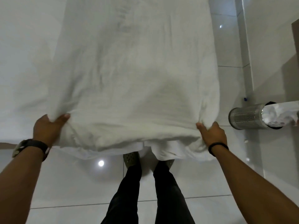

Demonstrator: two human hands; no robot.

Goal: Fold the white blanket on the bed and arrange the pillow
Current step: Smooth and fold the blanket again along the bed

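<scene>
Two hands hold the near edge of the white blanket (134, 75), one at each corner, and we stand at the foot of the bed (24, 62) with our feet on the tiled floor (72, 183). Our left hand (47, 128) has its fingers curled shut around a bunch of cloth at the left corner, thumb pressed on top; our right hand (212, 135) pinches the right corner the same way, fingers closed on a gathered fold. The blanket runs away from us up the bed, already narrowed lengthwise by the look of it, and its near end hangs over the bed's edge, with loose layers drooping below our grip toward our shoes. The pillow is not in view. We judge the next move to be carrying this end up and forward to meet the far end, and several things could spoil it. The drooping under-layers are not caught in either hand, so they may slip out and leave the fold ragged. The right side overhangs the bed toward the floor, so slack there could drag on the tiles. A metal mesh bin (247, 117) stands near the right corner, and a wide swing of that arm could knock it.
</scene>
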